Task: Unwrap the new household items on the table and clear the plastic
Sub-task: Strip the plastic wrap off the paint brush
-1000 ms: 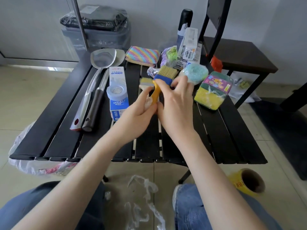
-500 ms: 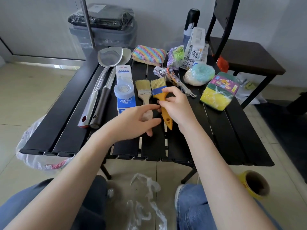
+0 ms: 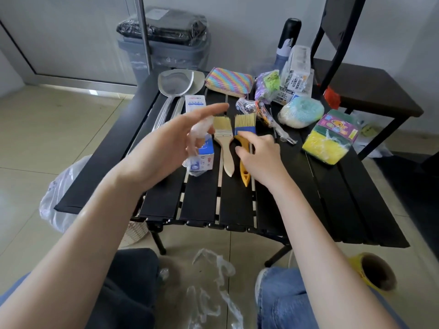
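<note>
On the black slatted table (image 3: 237, 205) a yellow-handled brush (image 3: 244, 173) with a blue band lies beside a wooden-handled brush (image 3: 224, 148). My right hand (image 3: 261, 157) curls round the yellow handle, which rests on the slats. Raised over the table's left side, my left hand (image 3: 166, 146) pinches a crumpled piece of clear plastic wrap (image 3: 200, 129), its index finger stretched out. Items in plastic further back: a scrubber ball (image 3: 300, 111), a sponge pack (image 3: 330, 141), a small bundle (image 3: 267, 85) and a thin tool (image 3: 263, 111).
A tape box (image 3: 197, 104), two metal spatulas (image 3: 175, 84), a rainbow sponge (image 3: 229, 81), a carton (image 3: 297, 74) and a bottle (image 3: 288, 36) fill the far half. Loose plastic (image 3: 213, 281) lies on the floor between my knees. A grey bin (image 3: 166, 43) stands behind, a chair (image 3: 361, 89) and a yellow tape roll (image 3: 375, 271) to the right.
My right hand has lowered the yellow brush onto the table beside the wooden brush. My left hand has pulled away up and to the left with the plastic wrap.
</note>
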`<state>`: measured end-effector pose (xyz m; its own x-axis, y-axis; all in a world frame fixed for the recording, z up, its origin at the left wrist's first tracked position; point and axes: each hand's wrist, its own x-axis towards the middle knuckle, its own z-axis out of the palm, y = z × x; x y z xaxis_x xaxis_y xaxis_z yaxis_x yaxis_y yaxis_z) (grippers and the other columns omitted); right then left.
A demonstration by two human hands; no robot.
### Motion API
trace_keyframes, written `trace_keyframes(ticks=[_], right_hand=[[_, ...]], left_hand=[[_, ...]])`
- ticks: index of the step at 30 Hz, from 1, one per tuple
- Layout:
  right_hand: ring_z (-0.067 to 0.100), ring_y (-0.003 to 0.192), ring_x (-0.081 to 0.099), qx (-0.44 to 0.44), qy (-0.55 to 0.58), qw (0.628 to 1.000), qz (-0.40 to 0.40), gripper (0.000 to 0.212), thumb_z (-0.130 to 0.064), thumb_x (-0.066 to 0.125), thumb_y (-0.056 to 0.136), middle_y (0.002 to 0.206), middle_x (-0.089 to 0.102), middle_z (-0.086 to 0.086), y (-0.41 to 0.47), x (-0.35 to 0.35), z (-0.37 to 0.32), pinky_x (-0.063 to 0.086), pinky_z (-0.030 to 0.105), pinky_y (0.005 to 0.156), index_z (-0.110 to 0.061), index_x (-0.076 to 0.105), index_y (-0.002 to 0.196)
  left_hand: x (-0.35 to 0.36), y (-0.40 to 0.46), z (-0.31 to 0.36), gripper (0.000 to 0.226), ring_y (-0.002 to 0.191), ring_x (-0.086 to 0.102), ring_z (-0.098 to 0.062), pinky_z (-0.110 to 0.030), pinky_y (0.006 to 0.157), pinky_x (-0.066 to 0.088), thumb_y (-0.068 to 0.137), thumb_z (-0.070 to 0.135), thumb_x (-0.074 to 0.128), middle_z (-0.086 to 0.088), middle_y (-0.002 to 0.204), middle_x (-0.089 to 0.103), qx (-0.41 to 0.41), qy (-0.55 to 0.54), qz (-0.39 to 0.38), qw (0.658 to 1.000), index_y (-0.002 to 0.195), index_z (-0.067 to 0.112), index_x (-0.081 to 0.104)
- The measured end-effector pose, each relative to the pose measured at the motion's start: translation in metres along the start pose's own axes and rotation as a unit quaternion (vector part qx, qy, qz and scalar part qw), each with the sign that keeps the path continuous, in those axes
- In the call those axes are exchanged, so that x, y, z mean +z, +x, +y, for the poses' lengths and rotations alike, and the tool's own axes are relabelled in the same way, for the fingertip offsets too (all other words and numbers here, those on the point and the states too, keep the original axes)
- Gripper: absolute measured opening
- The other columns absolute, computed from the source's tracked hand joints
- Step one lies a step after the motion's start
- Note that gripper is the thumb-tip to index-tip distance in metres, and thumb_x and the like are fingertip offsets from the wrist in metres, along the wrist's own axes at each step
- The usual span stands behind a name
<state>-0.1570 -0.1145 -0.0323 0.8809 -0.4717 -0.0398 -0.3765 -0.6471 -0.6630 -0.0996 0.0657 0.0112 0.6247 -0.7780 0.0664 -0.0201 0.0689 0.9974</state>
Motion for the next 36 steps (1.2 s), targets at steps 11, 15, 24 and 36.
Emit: trace_keyframes(ticks=[11,15,24,36], right_hand=[[0.015,0.081,0.065,-0.252,0.273,0.928,-0.016,0.024,-0.026,0.049,0.1,0.092,0.068,0.003,-0.036,0.03,-0.118,0.051,0.024,0.08,-0.012,0.06,0.116],[0.019,0.074,0.07,-0.272,0.314,0.9,-0.133,0.021,-0.011,0.06,0.094,0.082,0.069,0.004,-0.027,0.067,-0.171,0.056,0.045,0.085,-0.012,0.058,0.115],[0.014,0.116,0.052,-0.296,-0.009,0.932,-0.21,0.025,-0.006,0.052,0.095,0.116,0.068,0.008,0.019,0.144,-0.238,0.035,-0.002,0.072,-0.007,0.072,0.111],[0.021,0.108,0.058,-0.304,-0.051,0.943,-0.128,0.034,-0.006,0.042,0.098,0.125,0.064,0.002,0.024,0.107,-0.212,0.037,0.004,0.079,-0.014,0.068,0.118]], left_hand=[[-0.05,-0.032,0.027,0.024,0.081,0.067,-0.013,-0.027,0.074,0.055,0.085,0.003,0.062,0.001,0.089,0.071,0.245,-0.108,0.243,0.932,0.102,0.016,0.052],[-0.095,-0.055,0.032,0.014,0.083,0.065,-0.01,-0.021,0.062,0.052,0.087,0.011,0.062,0.002,0.099,0.072,0.245,-0.091,0.304,0.916,0.088,0.015,0.048],[-0.207,-0.101,-0.03,0.021,0.079,0.065,-0.008,-0.018,0.068,0.05,0.086,0.01,0.068,0.005,0.098,0.067,-0.009,0.202,0.426,0.882,0.094,0.029,0.068],[-0.174,-0.087,-0.015,0.056,0.124,0.044,-0.008,-0.02,0.097,0.036,0.089,-0.002,0.043,0.008,0.137,0.047,-0.023,0.3,0.36,0.883,0.136,0.028,0.048]])
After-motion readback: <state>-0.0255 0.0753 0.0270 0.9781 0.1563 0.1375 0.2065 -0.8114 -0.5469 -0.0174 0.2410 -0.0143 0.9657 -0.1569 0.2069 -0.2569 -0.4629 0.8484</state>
